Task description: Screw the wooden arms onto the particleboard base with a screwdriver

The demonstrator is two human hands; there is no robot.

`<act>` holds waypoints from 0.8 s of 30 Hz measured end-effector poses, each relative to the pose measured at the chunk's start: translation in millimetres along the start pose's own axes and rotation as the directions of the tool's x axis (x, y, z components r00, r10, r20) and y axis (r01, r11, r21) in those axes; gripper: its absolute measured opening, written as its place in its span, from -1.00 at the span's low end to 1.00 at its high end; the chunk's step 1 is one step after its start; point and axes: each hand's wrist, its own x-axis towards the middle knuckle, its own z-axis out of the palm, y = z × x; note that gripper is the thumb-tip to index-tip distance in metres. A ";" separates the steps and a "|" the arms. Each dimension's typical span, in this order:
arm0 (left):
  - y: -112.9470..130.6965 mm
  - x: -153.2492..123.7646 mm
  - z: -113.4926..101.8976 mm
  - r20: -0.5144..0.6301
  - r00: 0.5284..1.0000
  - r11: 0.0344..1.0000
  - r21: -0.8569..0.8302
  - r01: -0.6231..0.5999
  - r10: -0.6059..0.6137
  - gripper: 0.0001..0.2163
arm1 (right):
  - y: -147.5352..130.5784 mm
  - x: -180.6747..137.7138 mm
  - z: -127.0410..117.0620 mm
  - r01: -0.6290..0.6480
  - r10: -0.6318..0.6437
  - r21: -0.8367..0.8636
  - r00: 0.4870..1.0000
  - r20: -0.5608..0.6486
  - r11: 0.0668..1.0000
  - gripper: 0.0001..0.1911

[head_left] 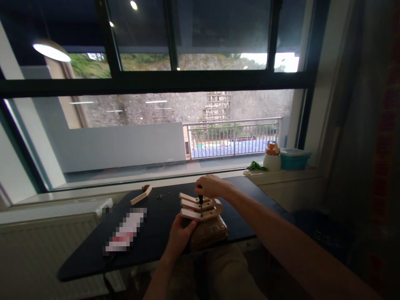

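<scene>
My right hand (210, 186) is wrapped around the dark handle of a screwdriver (201, 200), held upright with its shaft pointing down. The tip meets the nearest of several pale wooden hook-shaped pieces (215, 210), around a dark screw or hole. These pieces lie side by side, rounded ends to the right, partly over a brown wrapped bundle (208, 234) at the table's front edge. From the near left, my left hand (181, 232) grips the nearest wooden piece, thumb against its side. Part of its fingers is hidden.
Another wooden piece (141, 196) lies at the back left of the black table (162, 246), close to small dark screws (160, 196). A blurred-out pale item (126, 231) is on the left. The sill carries a green cloth (256, 166), a white container (271, 161) and a teal box (294, 160).
</scene>
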 end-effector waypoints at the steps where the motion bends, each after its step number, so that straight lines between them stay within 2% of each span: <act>1: 0.2 0.0 0.1 -0.003 1.000 1.000 0.004 0.003 -0.003 -0.69 | -0.4 0.5 0.2 -0.005 0.005 0.000 1.000 0.000 1.000 -0.60; 5: 1.3 0.2 0.5 -0.024 1.000 1.000 0.013 0.013 -0.013 -0.69 | -1.1 0.7 -3.4 0.002 -0.002 0.004 1.000 0.019 1.000 -0.63; 13: 2.1 -0.8 -0.7 -0.007 1.000 1.000 0.021 0.011 -0.011 -0.69 | -2.0 -2.3 -10.5 0.093 -0.095 0.025 0.994 0.051 0.995 -0.70; 24: 6.1 -2.0 -1.1 0.015 1.000 0.999 0.034 0.002 -0.002 -0.69 | 0.1 1.8 1.5 0.006 -0.006 0.021 1.000 0.013 1.000 -0.61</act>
